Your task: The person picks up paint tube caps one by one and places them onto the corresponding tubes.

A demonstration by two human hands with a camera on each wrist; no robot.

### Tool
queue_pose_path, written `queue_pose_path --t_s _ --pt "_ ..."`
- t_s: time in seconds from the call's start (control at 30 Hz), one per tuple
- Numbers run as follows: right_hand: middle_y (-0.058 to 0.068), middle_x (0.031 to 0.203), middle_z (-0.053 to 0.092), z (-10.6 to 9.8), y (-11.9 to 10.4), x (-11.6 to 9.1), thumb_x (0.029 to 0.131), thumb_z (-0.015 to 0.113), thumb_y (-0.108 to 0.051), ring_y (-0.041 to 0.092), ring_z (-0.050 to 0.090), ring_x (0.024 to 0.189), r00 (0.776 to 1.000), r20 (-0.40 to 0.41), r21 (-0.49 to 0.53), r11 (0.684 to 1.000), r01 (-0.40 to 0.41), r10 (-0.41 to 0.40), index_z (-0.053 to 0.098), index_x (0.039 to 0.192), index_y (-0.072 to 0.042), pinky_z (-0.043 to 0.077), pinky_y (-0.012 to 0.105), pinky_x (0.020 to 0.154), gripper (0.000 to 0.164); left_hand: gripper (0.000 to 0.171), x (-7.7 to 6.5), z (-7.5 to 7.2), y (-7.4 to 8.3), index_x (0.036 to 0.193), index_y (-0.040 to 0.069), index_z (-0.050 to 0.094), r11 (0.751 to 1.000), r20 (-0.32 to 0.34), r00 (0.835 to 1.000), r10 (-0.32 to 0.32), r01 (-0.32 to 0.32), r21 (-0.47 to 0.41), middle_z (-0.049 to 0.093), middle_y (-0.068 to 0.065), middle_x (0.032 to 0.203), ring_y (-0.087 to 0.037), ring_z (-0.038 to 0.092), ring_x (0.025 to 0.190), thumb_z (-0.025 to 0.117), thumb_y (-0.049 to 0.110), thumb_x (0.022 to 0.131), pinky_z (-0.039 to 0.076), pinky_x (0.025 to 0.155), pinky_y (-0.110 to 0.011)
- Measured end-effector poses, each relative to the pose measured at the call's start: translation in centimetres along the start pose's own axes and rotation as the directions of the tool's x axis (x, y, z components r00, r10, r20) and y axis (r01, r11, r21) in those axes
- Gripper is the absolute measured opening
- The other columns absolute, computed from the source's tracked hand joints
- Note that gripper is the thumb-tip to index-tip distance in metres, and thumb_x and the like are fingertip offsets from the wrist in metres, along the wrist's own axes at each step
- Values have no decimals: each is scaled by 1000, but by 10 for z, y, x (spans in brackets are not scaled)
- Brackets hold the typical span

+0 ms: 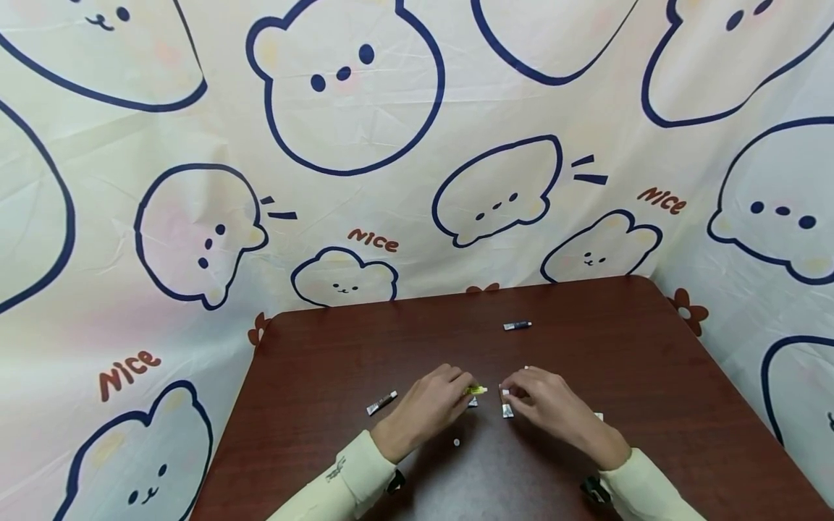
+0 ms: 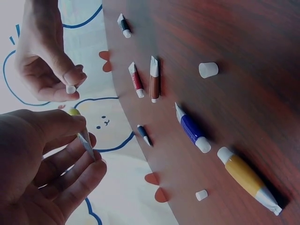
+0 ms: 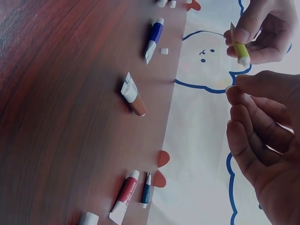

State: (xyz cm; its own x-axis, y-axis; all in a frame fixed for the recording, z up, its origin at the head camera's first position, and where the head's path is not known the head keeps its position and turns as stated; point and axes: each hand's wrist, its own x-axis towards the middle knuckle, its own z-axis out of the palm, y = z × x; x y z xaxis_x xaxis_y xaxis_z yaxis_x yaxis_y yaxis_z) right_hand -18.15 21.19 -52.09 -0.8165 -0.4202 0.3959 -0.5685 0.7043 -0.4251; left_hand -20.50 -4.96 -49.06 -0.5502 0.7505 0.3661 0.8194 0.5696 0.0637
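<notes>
My left hand pinches a small yellow paint tube between thumb and fingers, its white nozzle end pointing toward the right hand. The right hand is a short way off, holding a small white cap between thumb and fingertips. Tube and cap are apart, both above the table. Under the hands lie a brown paint tube and a purple-blue one. A red tube lies by the right hand's side, mostly hidden by that hand in the head view.
The brown table also bears an ochre tube, a dark tube at left and a dark blue tube at the back. Loose white caps lie about, one in front of the hands. A patterned cloth hangs behind.
</notes>
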Motion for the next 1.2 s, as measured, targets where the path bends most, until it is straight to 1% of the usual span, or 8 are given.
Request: queue_pose_path --t_s 0.17,0.37,0.43,0.6,0.67,0.77,1.0,1.2 --pt "-11 88 70 1 -2 1 94 85 -9 -1 61 80 1000 12 -15 1000 10 -10 79 99 -14 55 22 67 9 11 0 0 3 111 18 74 1000 11 1000 -6 6 -23 76 6 105 -10 67 94 81 19 101 60 80 -22" --pt "-10 89 71 1 -4 3 94 85 -10 -1 59 81 999 41 -4 1000 12 -12 79 100 -15 54 22 69 10 11 1 -1 5 111 18 76 999 32 999 -12 14 -48 76 6 105 -9 67 94 80 18 102 60 80 -22" --pt "-11 89 71 1 -5 4 94 85 -10 -2 59 81 999 44 -4 1000 21 -21 80 100 -16 57 25 72 10 11 2 0 6 112 18 76 999 31 999 -8 9 -49 76 6 104 -9 67 93 80 18 102 59 79 -21" --pt "-11 88 73 3 -6 7 94 86 -11 -3 60 79 998 48 -8 999 46 -46 80 99 -15 58 29 75 9 13 3 1 7 112 18 76 998 18 1000 4 -3 -58 76 6 103 -9 66 91 82 18 100 58 77 -19" --pt "-11 88 73 3 -6 8 95 85 -13 -3 60 79 997 49 -2 999 53 -53 80 98 -14 56 26 71 6 13 3 2 8 110 17 76 998 14 1000 7 -7 -64 76 6 102 -8 66 91 83 18 99 57 77 -18" --pt "-10 88 73 3 -7 10 97 85 -17 -3 60 79 997 44 2 998 64 -64 79 99 -12 55 25 71 7 12 3 2 8 110 17 76 997 6 1000 14 -13 -72 76 6 102 -8 66 91 83 17 99 57 78 -19" --pt "-10 89 72 4 -10 9 95 85 -12 -2 59 80 998 31 -1 998 63 -63 79 100 -16 54 23 69 9 11 4 1 8 111 18 76 999 21 1000 14 -13 -52 76 7 104 -8 66 94 81 20 101 58 80 -19" --pt "-10 89 71 5 -11 9 97 84 -13 -2 58 80 998 43 2 999 52 -52 79 101 -16 54 22 69 7 11 2 2 9 112 18 76 999 30 1000 5 -3 -53 75 7 104 -7 66 94 80 20 102 57 80 -18"
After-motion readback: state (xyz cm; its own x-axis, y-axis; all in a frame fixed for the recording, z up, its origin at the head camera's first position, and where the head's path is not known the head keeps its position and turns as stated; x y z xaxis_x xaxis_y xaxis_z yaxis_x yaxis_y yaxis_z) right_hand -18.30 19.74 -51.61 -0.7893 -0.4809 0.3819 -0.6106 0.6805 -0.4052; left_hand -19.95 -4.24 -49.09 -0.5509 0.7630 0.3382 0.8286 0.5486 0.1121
